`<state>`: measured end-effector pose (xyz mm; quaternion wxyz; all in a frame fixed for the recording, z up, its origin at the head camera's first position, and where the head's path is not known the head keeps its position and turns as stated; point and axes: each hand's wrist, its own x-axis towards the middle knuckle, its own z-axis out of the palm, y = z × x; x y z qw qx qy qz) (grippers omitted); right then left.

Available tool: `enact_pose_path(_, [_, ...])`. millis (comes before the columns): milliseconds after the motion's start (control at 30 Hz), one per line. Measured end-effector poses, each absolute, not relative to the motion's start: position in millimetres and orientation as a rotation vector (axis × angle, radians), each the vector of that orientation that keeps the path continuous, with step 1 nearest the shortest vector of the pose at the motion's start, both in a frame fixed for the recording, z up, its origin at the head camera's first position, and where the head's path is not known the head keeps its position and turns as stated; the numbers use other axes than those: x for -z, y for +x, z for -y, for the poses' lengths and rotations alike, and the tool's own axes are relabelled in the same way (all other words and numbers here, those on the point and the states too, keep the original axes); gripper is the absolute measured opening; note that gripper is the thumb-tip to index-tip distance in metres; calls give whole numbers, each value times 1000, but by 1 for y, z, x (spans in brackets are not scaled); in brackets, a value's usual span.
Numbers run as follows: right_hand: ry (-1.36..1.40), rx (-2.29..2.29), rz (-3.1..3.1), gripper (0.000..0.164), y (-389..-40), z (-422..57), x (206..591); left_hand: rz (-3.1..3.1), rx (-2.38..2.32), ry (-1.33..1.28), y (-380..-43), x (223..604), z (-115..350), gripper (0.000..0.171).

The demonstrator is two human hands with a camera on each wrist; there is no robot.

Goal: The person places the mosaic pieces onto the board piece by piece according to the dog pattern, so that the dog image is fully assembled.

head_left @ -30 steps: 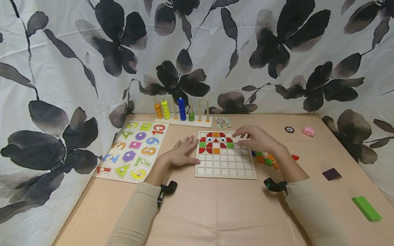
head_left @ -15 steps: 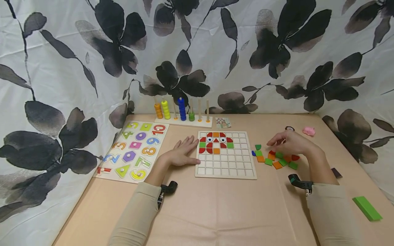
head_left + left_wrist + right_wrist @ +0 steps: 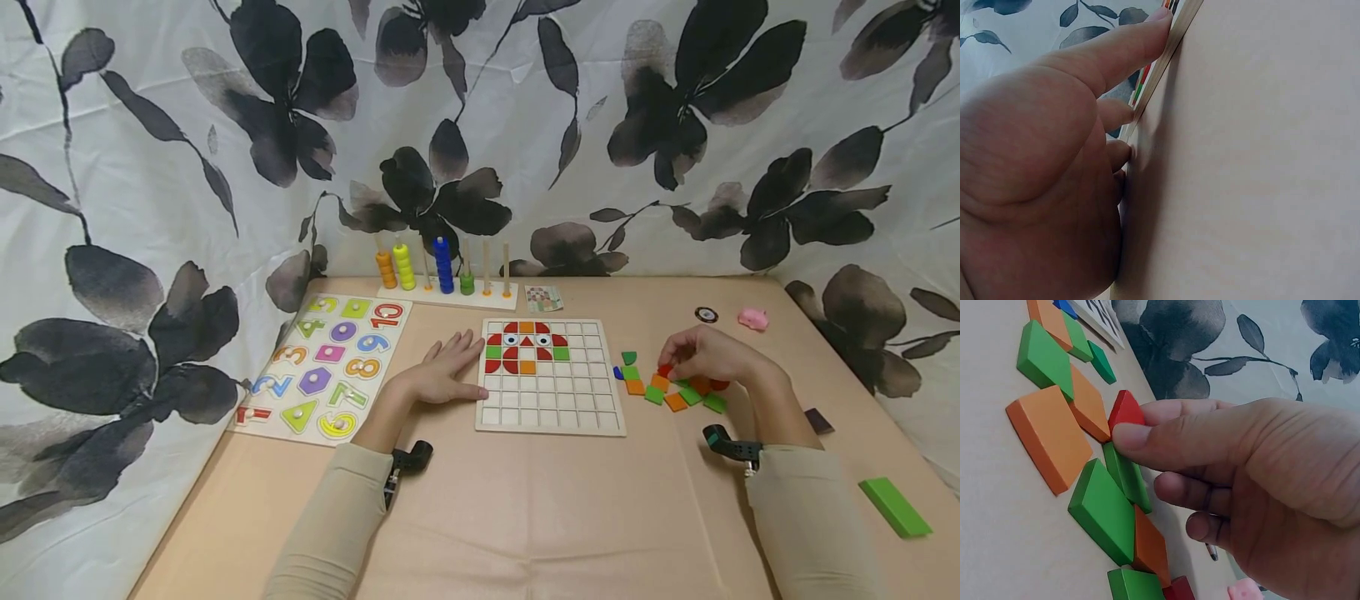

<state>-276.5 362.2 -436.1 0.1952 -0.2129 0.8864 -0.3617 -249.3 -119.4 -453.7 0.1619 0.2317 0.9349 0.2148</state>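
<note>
My right hand (image 3: pixel 708 354) is over the loose pieces to the right of the grid board (image 3: pixel 551 404). In the right wrist view its thumb and index finger pinch a red piece (image 3: pixel 1126 407), partly covered by the thumb. Around it lie green tiles (image 3: pixel 1102 509) and orange tiles (image 3: pixel 1050 439). The left hand (image 3: pixel 438 372) lies with spread, straight fingers at the board's left edge, its thumb tip on the lower left side. Red, green and orange tiles (image 3: pixel 528 367), with two eye-like pieces, fill part of the upper rows of the board.
A number puzzle board (image 3: pixel 315 383) lies left of the left hand. Behind stand a peg stand with coloured rings (image 3: pixel 480 293) and a small picture card (image 3: pixel 543 299). To the right are a round disc (image 3: pixel 706 315), a pink pig figure (image 3: pixel 753 319), a dark square (image 3: pixel 819 421) and a green block (image 3: pixel 896 507).
My right hand has moved from the board's upper right to the loose pieces and now pinches a red one. The left hand has stayed at the board's edge.
</note>
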Motion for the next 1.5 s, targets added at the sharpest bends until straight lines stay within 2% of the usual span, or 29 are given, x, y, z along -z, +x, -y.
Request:
enact_pose_path(300, [-557, 1200, -2571, 10, -276, -338, 422, -2662, -615, 659, -250, 455, 121, 97])
enact_pose_path(533, [-689, 1352, -2605, 18, -280, -287, 410, -2658, -621, 665, -251, 456, 120, 97])
enact_pose_path(933, [-983, 1197, -2514, 14, -291, -207, 425, -2656, -649, 674, -251, 456, 122, 97])
enact_pose_path(1500, [-1104, 964, -2508, 13, -288, -179, 428, -2659, -636, 675, -250, 456, 121, 97])
